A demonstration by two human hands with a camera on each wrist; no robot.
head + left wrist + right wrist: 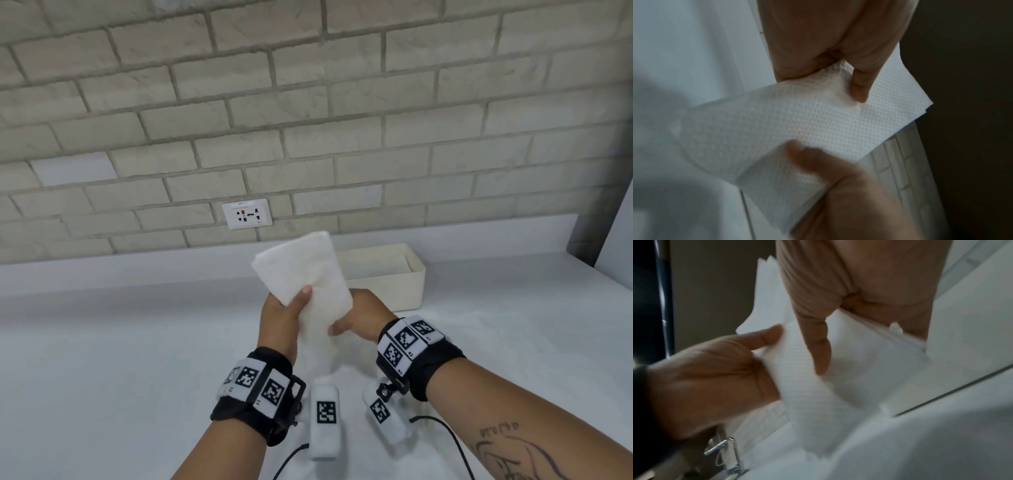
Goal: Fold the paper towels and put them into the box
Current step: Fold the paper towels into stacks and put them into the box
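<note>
Both hands are up off the counter, clamped on one paper towel [308,281]: the left hand [282,318] pinches its left edge with the thumb on top, and the right hand [359,317] pinches lower down on the right side. From where I stand the towel looks folded into a long strip, its upper end standing free above the fingers, its lower end trailing toward the white counter [120,342]. It is light, soft and floppy, I'd judge, so it wants holding near the edges and corners, or it will sag and spring open. Just behind the right hand sits the cream box [407,281], open-topped. Nothing stands between towel and box. Behind it are a brick wall [308,102] and a socket [247,213].
</note>
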